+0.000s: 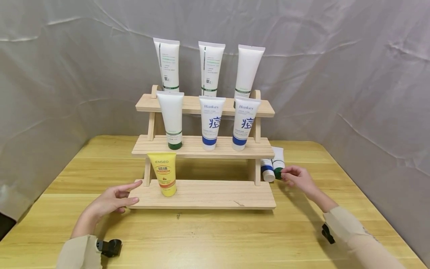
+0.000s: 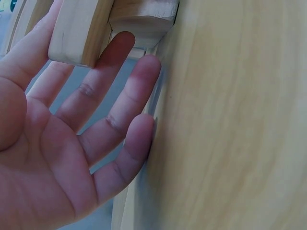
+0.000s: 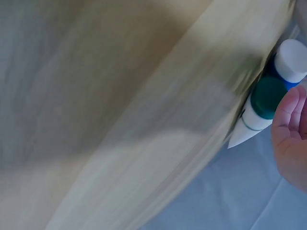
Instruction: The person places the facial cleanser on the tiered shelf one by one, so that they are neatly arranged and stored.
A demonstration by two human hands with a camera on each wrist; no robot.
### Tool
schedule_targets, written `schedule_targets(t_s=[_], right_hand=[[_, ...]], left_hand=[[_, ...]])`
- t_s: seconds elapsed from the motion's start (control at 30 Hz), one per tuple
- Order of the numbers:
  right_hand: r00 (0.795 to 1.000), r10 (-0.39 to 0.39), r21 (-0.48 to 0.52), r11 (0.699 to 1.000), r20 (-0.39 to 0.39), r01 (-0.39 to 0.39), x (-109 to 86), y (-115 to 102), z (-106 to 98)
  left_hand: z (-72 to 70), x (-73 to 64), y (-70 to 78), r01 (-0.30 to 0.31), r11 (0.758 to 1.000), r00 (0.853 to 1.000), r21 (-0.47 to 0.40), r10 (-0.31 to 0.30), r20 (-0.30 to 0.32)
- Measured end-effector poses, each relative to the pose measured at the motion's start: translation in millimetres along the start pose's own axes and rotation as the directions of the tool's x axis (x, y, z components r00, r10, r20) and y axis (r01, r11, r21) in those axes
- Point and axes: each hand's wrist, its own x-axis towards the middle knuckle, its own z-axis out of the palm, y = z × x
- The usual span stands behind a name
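My left hand [image 1: 112, 200] is at the left end of the bottom shelf of a three-tier wooden display stand [image 1: 215, 203], fingers spread and touching its end. The left wrist view shows that hand [image 2: 81, 129] palm up against the wood. My right hand [image 1: 299, 179] is at the green cap [image 1: 277, 173] of a white tube lying right of the stand, fingers loosely bent. In the right wrist view, the hand [image 3: 292, 139] partly shows beside the green cap [image 3: 267, 98]; a firm hold is not visible. A blue-banded white tube [image 1: 267, 170] lies alongside, partly behind the stand.
Three white tubes [image 1: 211, 67] stand on the top shelf. On the middle shelf are a green-capped tube [image 1: 171, 116] and two blue-banded tubes [image 1: 209, 119]. A yellow tube [image 1: 163, 172] stands at the bottom left. Grey cloth [image 1: 336, 74] surrounds the wooden table [image 1: 215, 239].
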Motion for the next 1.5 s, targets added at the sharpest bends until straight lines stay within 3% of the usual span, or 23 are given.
schedule_targets(t_s=[0.3,0.47,0.97,1.23,1.5], right_hand=[[0.995,0.034,-0.167,0.985,-0.092,-0.05,9.5,9,-7],[0.992,0.078,-0.19,0.977,-0.104,-0.097,15.6,13,-8],[0.978,0.206,-0.148,0.969,0.03,-0.2,33.7,27,-13],[0.962,0.273,-0.13,0.955,0.022,-0.268,44.7,39,-15],[0.966,0.248,-0.15,0.96,0.076,-0.234,40.6,29,-11]], left_hand=[[-0.7,-0.6,-1.2,-0.006,1.0,1.0,0.002,0.006,0.006],[0.4,-0.5,-2.4,0.002,1.0,1.0,-0.006,-0.002,0.003],[2.2,0.0,-1.1,0.003,1.0,1.0,-0.029,-0.002,0.005],[3.3,0.3,0.5,0.024,0.999,1.0,-0.021,-0.025,-0.017],[2.6,0.5,1.3,0.018,1.0,1.0,-0.003,-0.018,-0.017]])
